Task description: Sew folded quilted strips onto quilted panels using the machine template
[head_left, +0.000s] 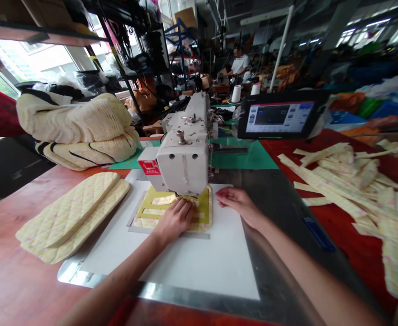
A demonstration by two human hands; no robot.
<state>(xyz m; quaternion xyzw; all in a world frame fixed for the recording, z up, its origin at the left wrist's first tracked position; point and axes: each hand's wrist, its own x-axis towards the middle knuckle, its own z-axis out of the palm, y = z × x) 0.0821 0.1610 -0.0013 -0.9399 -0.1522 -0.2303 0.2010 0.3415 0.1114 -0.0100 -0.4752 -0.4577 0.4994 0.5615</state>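
A yellow template with slots point(202, 206) lies over a quilted pale-yellow fabric piece point(144, 222) under the sewing machine head point(184, 165). My left hand point(176, 220) rests on the template, its fingers bent and closed on a fabric strip point(163, 199) at the upper slot; the fingertips are partly hidden. Just right of the template, my right hand point(238, 203) hovers over the white sheet point(199, 267). Its fingers are curled together, and nothing shows in them. A metal edge bar point(192, 235) runs along the template's front.
To the left lie two quilted pieces point(70, 213), with tall stacks of quilted pieces point(77, 122) behind. Loose fabric strips point(355, 181) are heaped on the right, near a blue tool point(316, 232). A control screen point(282, 114) stands behind. Farther back sits another person point(240, 63).
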